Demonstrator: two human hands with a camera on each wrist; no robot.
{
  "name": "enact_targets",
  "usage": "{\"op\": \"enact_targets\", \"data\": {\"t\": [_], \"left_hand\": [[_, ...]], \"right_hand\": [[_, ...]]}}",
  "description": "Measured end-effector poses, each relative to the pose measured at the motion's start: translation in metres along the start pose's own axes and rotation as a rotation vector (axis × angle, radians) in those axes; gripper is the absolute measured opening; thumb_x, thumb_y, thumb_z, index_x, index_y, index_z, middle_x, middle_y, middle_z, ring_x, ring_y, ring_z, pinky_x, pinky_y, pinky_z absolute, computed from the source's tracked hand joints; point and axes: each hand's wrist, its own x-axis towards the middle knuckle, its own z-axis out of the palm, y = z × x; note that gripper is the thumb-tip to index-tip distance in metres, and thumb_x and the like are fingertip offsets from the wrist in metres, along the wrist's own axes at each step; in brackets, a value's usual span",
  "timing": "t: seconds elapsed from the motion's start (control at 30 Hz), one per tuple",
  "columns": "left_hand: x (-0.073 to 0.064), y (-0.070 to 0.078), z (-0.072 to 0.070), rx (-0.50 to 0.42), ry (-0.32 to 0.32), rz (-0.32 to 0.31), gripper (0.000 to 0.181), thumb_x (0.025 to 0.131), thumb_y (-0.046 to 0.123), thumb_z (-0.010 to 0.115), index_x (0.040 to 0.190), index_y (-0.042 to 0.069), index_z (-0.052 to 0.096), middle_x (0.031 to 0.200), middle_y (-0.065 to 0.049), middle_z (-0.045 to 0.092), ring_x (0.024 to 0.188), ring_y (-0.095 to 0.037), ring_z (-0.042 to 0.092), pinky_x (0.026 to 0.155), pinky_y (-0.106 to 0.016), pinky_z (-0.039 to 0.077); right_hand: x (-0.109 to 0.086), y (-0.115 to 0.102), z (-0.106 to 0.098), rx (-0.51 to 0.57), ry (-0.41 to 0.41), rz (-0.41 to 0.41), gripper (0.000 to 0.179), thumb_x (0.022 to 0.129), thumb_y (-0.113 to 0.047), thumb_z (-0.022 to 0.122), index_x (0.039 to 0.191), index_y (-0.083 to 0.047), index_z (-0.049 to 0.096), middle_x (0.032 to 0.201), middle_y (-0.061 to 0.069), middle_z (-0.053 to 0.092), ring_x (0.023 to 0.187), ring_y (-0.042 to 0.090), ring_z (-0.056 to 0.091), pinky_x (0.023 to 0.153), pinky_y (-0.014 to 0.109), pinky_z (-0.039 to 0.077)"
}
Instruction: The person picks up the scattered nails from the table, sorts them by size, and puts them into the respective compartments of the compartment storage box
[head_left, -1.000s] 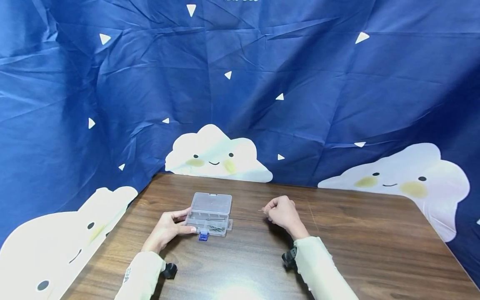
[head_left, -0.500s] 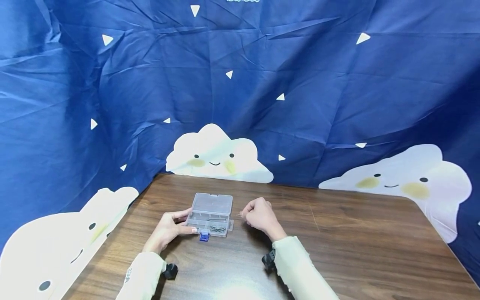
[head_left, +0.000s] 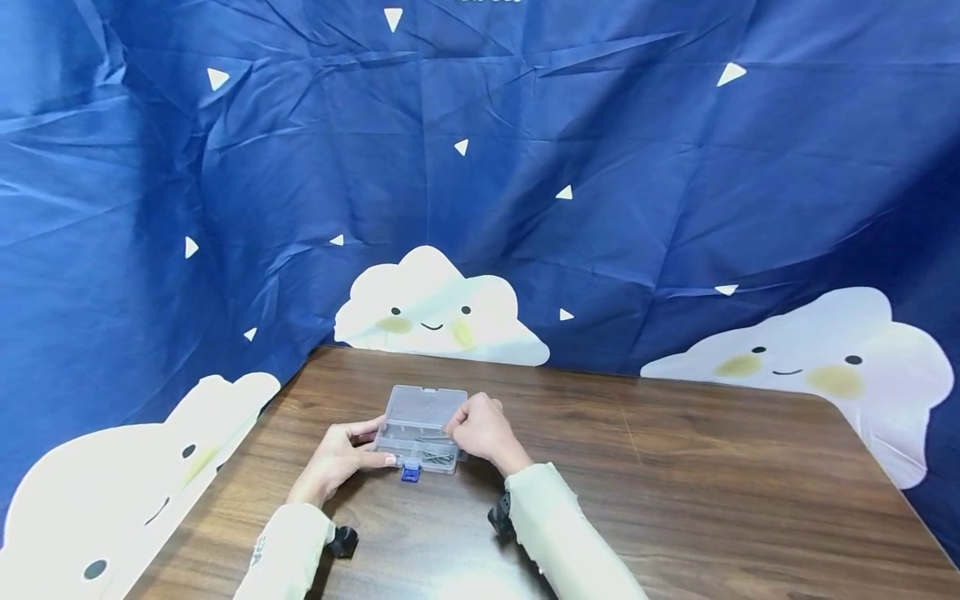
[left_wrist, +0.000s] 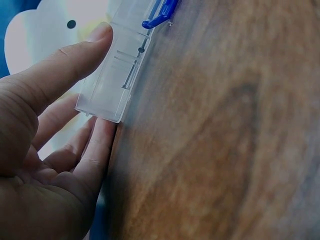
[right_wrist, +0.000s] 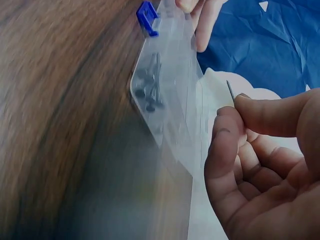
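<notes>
A clear plastic compartment box (head_left: 388, 447) sits on the table with its lid (head_left: 423, 405) raised at the back. My left hand (head_left: 333, 460) grips its left end, thumb at the front and fingers behind. Several nails (head_left: 438, 457) lie in the front right compartment, and at least one lies in the row behind. My right hand (head_left: 483, 429) is over the box's right end. In the right wrist view it pinches a thin nail (right_wrist: 230, 90) between thumb and forefinger, point outward. The fingers cover the nail's other end. A blue latch (head_left: 410, 472) hangs at the box front.
The brown wooden table (head_left: 675, 483) extends to the right and toward the front. Behind it hangs a blue curtain (head_left: 525, 167) with white clouds and triangles. Black wrist cameras are strapped at both sleeves.
My right hand has moved left with the nail, from beside the box to over its right end. The left hand keeps its grip, and the box stays in place.
</notes>
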Motion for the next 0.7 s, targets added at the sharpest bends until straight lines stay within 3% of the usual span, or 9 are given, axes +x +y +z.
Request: {"op": "enact_targets", "data": {"t": [0.1, 0.33, 0.37, 0.47, 0.57, 0.6, 0.7], "left_hand": [[0.0, 0.002, 0.0, -0.01, -0.001, -0.003, 0.077, 0.069, -0.001, 0.091, 0.139, -0.003, 0.057, 0.135, -0.026, 0.058, 0.124, -0.035, 0.056, 0.093, -0.03, 0.053], [0.002, 0.002, 0.0, -0.017, 0.012, -0.021, 0.077, 0.068, 0.0, 0.091, 0.138, -0.003, 0.058, 0.135, -0.025, 0.059, 0.122, -0.035, 0.057, 0.093, -0.03, 0.053], [0.002, 0.001, 0.0, -0.011, 0.015, -0.023, 0.077, 0.068, 0.0, 0.091, 0.137, -0.003, 0.059, 0.135, -0.024, 0.059, 0.123, -0.035, 0.057, 0.093, -0.03, 0.053], [0.002, 0.001, 0.001, -0.001, 0.015, -0.019, 0.075, 0.069, 0.0, 0.091, 0.137, -0.003, 0.059, 0.136, -0.024, 0.058, 0.124, -0.036, 0.056, 0.094, -0.03, 0.053], [0.002, 0.0, 0.001, 0.006, 0.009, -0.011, 0.075, 0.069, 0.0, 0.091, 0.137, -0.003, 0.059, 0.137, -0.024, 0.057, 0.125, -0.037, 0.055, 0.095, -0.03, 0.052], [0.002, 0.0, 0.001, 0.006, 0.009, -0.008, 0.074, 0.069, 0.0, 0.091, 0.136, -0.003, 0.059, 0.137, -0.024, 0.057, 0.125, -0.037, 0.054, 0.095, -0.03, 0.052], [0.002, 0.0, 0.001, 0.003, 0.012, -0.008, 0.074, 0.069, -0.001, 0.091, 0.136, -0.003, 0.06, 0.137, -0.024, 0.057, 0.126, -0.037, 0.054, 0.096, -0.03, 0.051]], "right_hand": [[0.002, -0.005, 0.005, 0.018, -0.017, 0.0, 0.024, 0.081, -0.003, 0.068, 0.06, -0.011, 0.076, 0.083, -0.011, 0.075, 0.087, 0.015, 0.068, 0.057, 0.027, 0.051], [0.009, -0.019, 0.022, 0.034, -0.031, -0.025, 0.026, 0.082, -0.009, 0.077, 0.056, -0.008, 0.074, 0.066, -0.012, 0.069, 0.058, 0.01, 0.055, 0.045, 0.026, 0.043], [0.01, -0.021, 0.024, 0.033, -0.037, -0.034, 0.026, 0.082, -0.009, 0.078, 0.056, -0.008, 0.074, 0.063, -0.012, 0.068, 0.056, 0.011, 0.054, 0.047, 0.028, 0.044], [0.012, -0.026, 0.031, 0.011, -0.043, -0.052, 0.023, 0.079, -0.008, 0.078, 0.057, -0.009, 0.074, 0.063, -0.014, 0.066, 0.064, 0.013, 0.056, 0.069, 0.037, 0.053], [0.012, -0.03, 0.036, -0.025, -0.036, -0.042, 0.024, 0.08, -0.012, 0.079, 0.057, -0.011, 0.074, 0.061, -0.015, 0.065, 0.077, 0.016, 0.058, 0.091, 0.044, 0.049], [0.013, -0.032, 0.037, -0.036, -0.028, -0.041, 0.024, 0.08, -0.013, 0.08, 0.057, -0.012, 0.074, 0.06, -0.015, 0.064, 0.078, 0.016, 0.058, 0.093, 0.043, 0.048], [0.013, -0.035, 0.04, -0.053, -0.025, -0.033, 0.025, 0.08, -0.016, 0.082, 0.056, -0.013, 0.074, 0.057, -0.015, 0.064, 0.071, 0.014, 0.059, 0.079, 0.035, 0.053]]}}
